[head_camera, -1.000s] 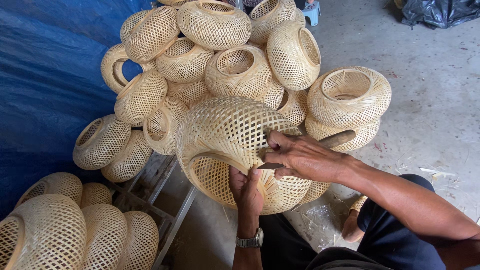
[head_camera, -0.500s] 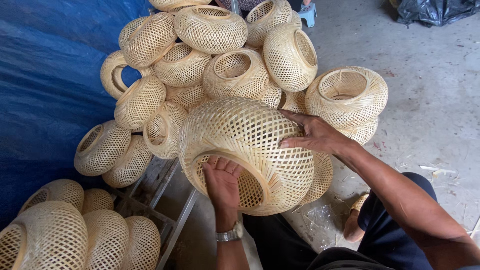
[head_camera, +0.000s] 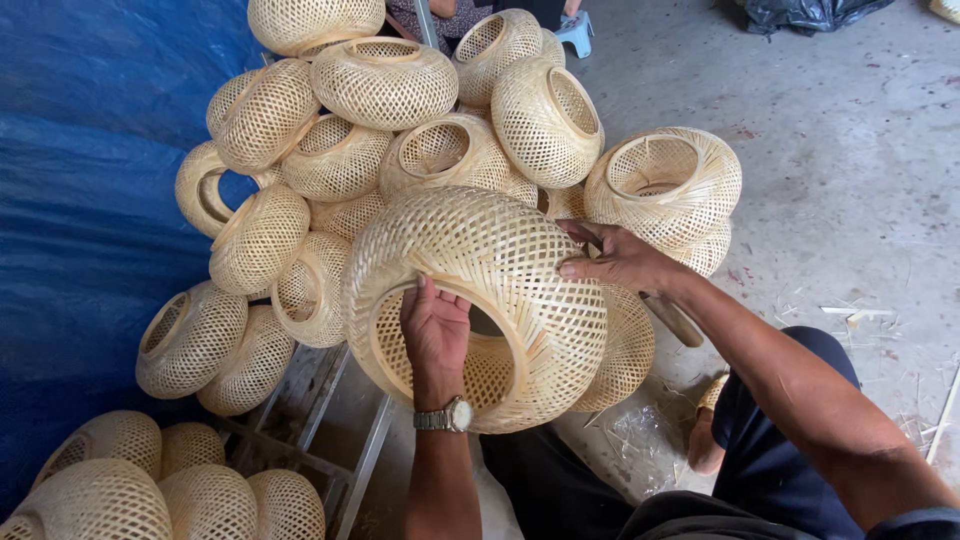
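Since a second ago, the woven bamboo lampshade (head_camera: 480, 300) has turned, and the right hand (head_camera: 615, 262) has slid from its lower rim up onto its flank, fingers flat and close together; I judge it is being rotated for inspection. The left hand (head_camera: 436, 330) grips the rim of the opening, fingers curled over it. Held before the pile of finished shades (head_camera: 400, 120), its opening faces down toward the wearer, axis tilted.

soft even daylight, sharp focus

Both hands (head_camera: 435, 330) (head_camera: 615, 258) outstretched, fingers curled
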